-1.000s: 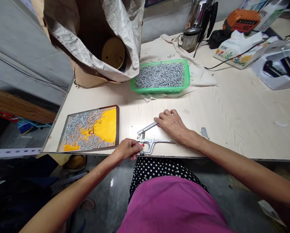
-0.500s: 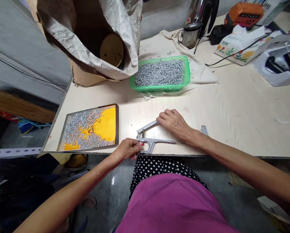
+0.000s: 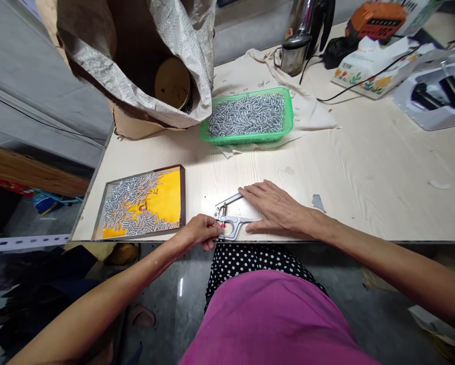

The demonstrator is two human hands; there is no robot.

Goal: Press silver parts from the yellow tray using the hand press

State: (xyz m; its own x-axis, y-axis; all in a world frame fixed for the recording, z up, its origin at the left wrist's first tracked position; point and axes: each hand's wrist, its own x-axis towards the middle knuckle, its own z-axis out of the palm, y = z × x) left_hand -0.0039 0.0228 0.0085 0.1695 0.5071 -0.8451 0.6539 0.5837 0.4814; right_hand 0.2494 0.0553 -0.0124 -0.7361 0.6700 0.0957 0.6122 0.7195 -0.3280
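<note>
Grey snap-fastener pliers point(image 3: 234, 228) lie on the table's front edge, with a spring and a red part by the jaws. My right hand point(image 3: 275, 208) is over their handle ends, fingers along the upper handle and thumb against the lower one. At the jaws, my left hand point(image 3: 204, 230) pinches with thumb and forefinger; whatever is between the fingertips is too small and hidden to make out. Left of it is a shallow tray point(image 3: 182, 195) with a yellow lining, holding many small silvery spring-like metal pieces point(image 3: 132, 197).
Behind the pliers stands a green basket point(image 3: 288, 124) full of similar metal pieces, on a cloth. A large open sack point(image 3: 200, 109) is at the back left. A metal mug point(image 3: 293, 56), a floral box point(image 3: 364, 71) and a white plastic tray point(image 3: 425, 114) stand at the back right.
My right hand has spread over both handles, its thumb coming down onto the lower one, and the handles look slightly closer together. My left hand stays at the jaws.
</note>
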